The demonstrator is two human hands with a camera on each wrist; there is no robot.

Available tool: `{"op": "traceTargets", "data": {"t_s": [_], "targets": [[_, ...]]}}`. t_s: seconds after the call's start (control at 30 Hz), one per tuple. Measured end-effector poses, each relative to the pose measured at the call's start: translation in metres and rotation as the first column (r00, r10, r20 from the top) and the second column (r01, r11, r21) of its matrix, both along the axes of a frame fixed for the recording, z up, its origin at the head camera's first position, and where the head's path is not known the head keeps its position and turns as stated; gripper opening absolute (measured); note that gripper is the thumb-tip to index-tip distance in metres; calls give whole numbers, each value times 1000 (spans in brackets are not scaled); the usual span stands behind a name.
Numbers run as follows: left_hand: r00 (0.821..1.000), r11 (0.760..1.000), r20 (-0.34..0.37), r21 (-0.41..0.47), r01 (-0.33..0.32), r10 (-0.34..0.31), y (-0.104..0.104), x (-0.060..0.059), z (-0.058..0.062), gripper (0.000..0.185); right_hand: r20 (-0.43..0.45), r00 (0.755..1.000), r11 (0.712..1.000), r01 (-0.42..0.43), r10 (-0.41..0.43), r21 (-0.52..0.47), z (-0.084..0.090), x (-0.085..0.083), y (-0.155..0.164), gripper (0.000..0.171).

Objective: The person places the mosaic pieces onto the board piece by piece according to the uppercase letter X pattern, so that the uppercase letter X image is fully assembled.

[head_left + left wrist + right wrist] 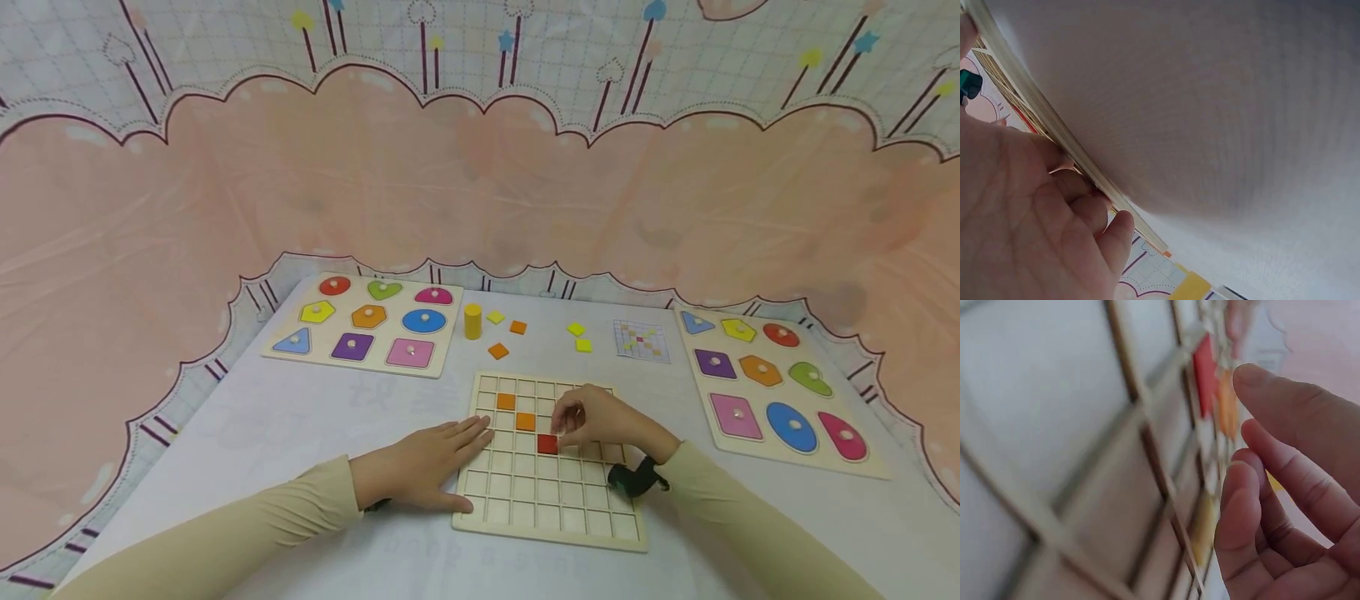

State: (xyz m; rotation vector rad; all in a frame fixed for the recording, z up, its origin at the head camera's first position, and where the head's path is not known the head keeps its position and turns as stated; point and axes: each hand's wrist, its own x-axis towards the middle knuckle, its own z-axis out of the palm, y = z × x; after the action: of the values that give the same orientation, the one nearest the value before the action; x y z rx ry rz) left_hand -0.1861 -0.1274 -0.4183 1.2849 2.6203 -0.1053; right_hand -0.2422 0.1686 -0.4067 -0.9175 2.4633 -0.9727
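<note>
Head view has the left hand lying flat, fingers straight, on the left edge of the wooden grid board near the front edge of the surface, probably so it doesn't slide. Right hand hovers with loosely curled fingers over the red tile, sitting in a middle cell diagonally below two orange tiles. Can't tell if the fingertips touch it; the right wrist view is blurry.

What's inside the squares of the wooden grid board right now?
The grid board holds two orange tiles and one red tile, running diagonally. Most other cells look empty. The right hand covers several cells, so their contents cannot be seen.
</note>
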Motion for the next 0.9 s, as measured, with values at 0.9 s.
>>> {"op": "traceTargets", "data": {"t_s": [0.9], "targets": [[1000,1000,-2,-3,2,-2,0,-1,-3,92,-138,979,987,155,-147,50,-10,-27,18,14]]}}
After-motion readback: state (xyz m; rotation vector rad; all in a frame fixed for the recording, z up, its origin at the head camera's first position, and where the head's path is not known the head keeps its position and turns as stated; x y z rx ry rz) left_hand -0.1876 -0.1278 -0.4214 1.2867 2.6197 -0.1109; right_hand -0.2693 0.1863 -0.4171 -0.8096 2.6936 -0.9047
